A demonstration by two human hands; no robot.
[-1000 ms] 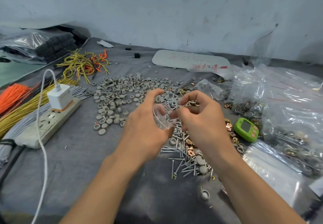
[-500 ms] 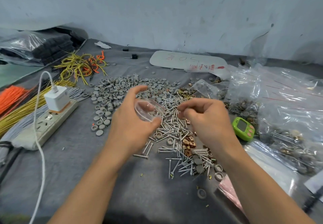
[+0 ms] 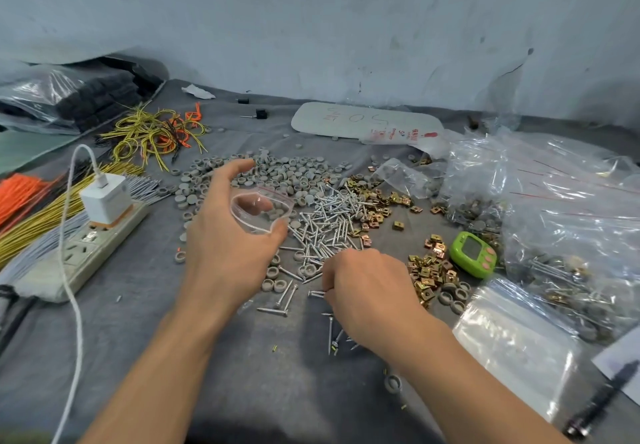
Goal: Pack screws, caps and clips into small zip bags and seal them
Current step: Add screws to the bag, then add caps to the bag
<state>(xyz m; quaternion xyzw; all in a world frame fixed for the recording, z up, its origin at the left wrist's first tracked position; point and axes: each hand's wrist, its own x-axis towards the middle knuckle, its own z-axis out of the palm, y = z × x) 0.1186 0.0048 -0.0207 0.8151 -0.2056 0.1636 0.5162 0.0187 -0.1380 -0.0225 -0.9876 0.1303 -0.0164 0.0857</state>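
Caps point(image 3: 277, 170) behind screws point(image 3: 325, 222), clips point(image 3: 429, 270) right, power strip point(image 3: 79, 253) far left.

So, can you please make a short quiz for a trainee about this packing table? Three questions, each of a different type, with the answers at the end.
1. Multiple choice: what does the left grip hold?
A) the small zip bag
B) a pen
C) a charger
2. True or false: the zip bag is already sealed.
3. Fill in the word: the right grip is down on the loose ____, to the left of the green timer.

Key: 1 A. 2 False, its mouth is held open. 3 screws.
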